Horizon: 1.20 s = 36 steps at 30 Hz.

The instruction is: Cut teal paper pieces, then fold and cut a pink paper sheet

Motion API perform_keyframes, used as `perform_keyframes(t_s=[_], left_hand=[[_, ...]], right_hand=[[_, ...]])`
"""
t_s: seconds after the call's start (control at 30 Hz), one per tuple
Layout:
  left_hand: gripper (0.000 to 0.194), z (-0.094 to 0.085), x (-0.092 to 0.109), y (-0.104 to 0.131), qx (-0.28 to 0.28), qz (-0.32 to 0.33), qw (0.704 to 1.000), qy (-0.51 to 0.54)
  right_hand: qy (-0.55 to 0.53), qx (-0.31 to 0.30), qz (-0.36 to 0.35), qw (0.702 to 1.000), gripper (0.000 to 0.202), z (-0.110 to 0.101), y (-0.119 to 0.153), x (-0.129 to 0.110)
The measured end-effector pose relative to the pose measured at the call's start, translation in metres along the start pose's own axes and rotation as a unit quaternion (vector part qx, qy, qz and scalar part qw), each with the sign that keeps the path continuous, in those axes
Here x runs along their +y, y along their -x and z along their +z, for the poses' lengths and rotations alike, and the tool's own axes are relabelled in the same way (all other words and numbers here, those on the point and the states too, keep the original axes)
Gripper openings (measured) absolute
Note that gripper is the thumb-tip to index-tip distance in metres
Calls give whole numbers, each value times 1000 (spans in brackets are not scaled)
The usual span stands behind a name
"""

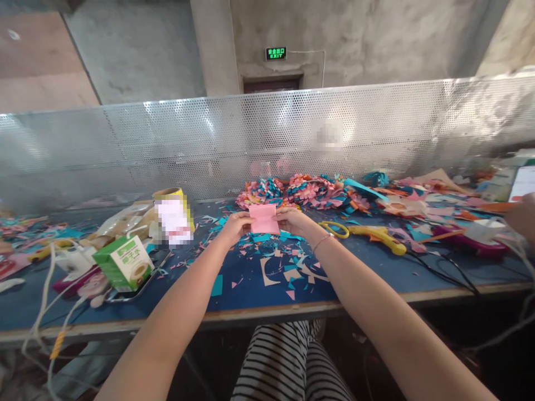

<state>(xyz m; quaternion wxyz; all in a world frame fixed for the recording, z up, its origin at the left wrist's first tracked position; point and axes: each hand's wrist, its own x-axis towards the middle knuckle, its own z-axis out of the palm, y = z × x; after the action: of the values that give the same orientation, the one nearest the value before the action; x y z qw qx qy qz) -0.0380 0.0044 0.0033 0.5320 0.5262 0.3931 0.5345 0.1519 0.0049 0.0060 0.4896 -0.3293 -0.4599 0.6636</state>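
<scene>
A pink paper piece with a crease across its upper part is held up over the blue table, near the middle of the view. My left hand pinches its left edge, and my right hand grips its right edge. Behind the paper lie bunches of pink, teal and orange paper flowers. Small paper scraps are scattered below and around my hands. Right of my right hand are yellow-handled scissors and a yellow glue gun.
A green and white box stands at the left beside power strips and white cables. A perforated metal screen runs along the back. Another person's hand is near a phone at the far right.
</scene>
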Motion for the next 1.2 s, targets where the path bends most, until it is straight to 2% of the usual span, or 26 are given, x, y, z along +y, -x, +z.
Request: perform_keyframes(t_s=[0.2, 0.33, 0.47, 0.63, 0.8, 0.9, 0.97, 1.03, 1.13, 1.2], left_hand=[[17, 1, 3, 2, 0, -14, 1000, 14], [25, 2, 2, 3, -4, -30, 999, 28], [20, 1, 1, 2, 22, -29, 999, 17], [20, 0, -2, -1, 29, 34, 999, -22], [23, -1, -3, -3, 52, 117, 986, -111], [22, -1, -5, -5, 59, 171, 973, -144], [21, -1, -6, -6, 62, 184, 970, -143], [21, 0, -6, -6, 66, 171, 977, -106], [33, 3, -3, -4, 59, 128, 989, -33], [41, 5, -1, -1, 34, 107, 993, -42]], right_hand=[[10, -42, -1, 999, 23, -4, -2, 0], [9, -11, -8, 1000, 23, -5, -2, 2], [18, -11, -16, 1000, 27, -4, -2, 3], [23, -5, -17, 1000, 30, -3, -3, 1], [21, -51, 23, 998, 15, -1, -1, 2], [51, -30, 0, 998, 7, 3, 0, 6], [61, -11, -25, 998, 11, 5, -1, 7], [57, 9, -52, 997, 15, 6, -1, 8], [46, 34, -90, 994, 19, 6, -3, 8], [48, 32, -108, 992, 20, 5, -4, 9]])
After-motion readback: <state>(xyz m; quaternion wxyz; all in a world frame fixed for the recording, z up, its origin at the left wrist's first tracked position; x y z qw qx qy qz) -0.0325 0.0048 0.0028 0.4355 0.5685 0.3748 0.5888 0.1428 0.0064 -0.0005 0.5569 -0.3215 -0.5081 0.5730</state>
